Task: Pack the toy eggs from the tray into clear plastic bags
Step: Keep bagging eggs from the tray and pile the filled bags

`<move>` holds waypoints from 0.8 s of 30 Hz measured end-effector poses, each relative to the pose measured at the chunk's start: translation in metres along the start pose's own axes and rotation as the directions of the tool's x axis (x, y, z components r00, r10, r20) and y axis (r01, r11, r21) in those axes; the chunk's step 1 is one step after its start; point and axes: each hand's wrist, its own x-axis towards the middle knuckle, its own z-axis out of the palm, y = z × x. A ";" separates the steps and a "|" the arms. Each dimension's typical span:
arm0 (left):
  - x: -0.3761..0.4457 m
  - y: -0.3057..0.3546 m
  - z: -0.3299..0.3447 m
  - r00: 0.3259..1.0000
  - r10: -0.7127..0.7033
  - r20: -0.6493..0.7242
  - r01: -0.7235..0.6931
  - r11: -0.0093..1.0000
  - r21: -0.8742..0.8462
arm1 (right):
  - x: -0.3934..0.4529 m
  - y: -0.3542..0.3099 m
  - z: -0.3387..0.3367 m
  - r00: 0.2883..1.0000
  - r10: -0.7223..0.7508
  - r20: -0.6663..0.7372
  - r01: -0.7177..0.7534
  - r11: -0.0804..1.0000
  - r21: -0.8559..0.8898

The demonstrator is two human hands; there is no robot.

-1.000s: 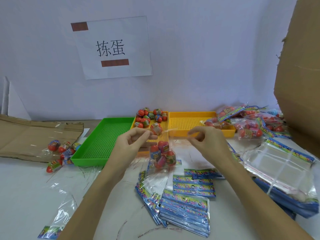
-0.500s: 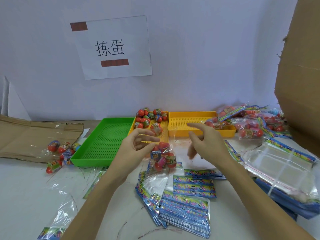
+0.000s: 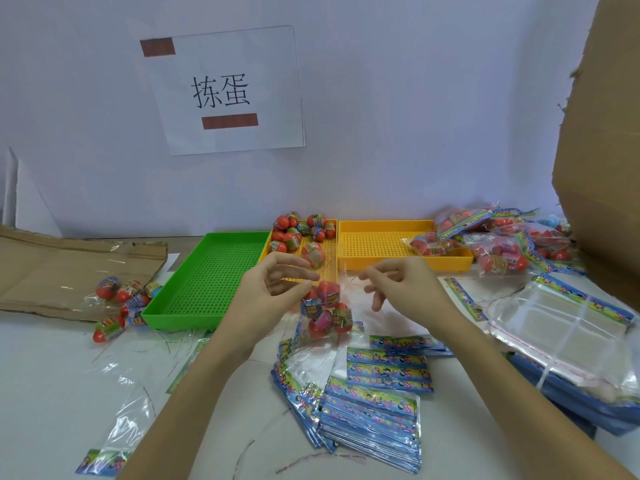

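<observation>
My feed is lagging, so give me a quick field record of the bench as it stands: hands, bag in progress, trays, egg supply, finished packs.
left hand: fingers curled at the bag's top; hold unclear
right hand: fingers loosely curled, holding nothing visible
bag in progress: holds several eggs, between the hands
green tray: no eggs in it
middle yellow tray: loose eggs at its far end
right yellow tray: one filled pack on its right edge
finished packs: heaped at right
</observation>
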 end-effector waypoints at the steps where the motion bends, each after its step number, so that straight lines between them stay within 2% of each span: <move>1: 0.000 0.000 0.000 1.000 0.000 0.001 0.000 1.000 -0.002 | 0.000 0.001 0.002 1.000 0.002 0.003 -0.003 0.999 0.047; 5: -0.001 0.000 0.000 1.000 0.006 0.008 -0.006 1.000 -0.027 | -0.003 -0.004 0.007 0.998 -0.011 0.068 0.002 0.991 0.133; 7: -0.001 -0.001 0.000 1.000 0.008 0.004 -0.008 1.000 -0.025 | -0.004 -0.007 0.010 0.998 -0.040 0.053 0.029 0.981 0.190; 11: -0.001 0.001 0.000 1.000 0.003 0.004 -0.003 0.999 -0.042 | -0.002 -0.009 0.016 0.996 -0.085 0.040 0.077 0.980 0.185; 16: -0.001 0.000 0.001 1.000 0.002 0.019 0.000 0.995 -0.097 | -0.005 -0.008 0.017 0.997 -0.062 0.036 0.048 0.952 0.301; 19: 0.000 0.000 0.000 0.999 -0.045 -0.002 0.044 0.982 -0.182 | -0.005 -0.008 0.015 0.999 -0.020 0.044 0.003 0.930 0.367; 24: 0.001 0.000 -0.001 0.978 -0.208 -0.002 0.193 0.912 -0.362 | -0.005 -0.010 0.011 0.996 -0.009 0.084 -0.023 0.924 0.381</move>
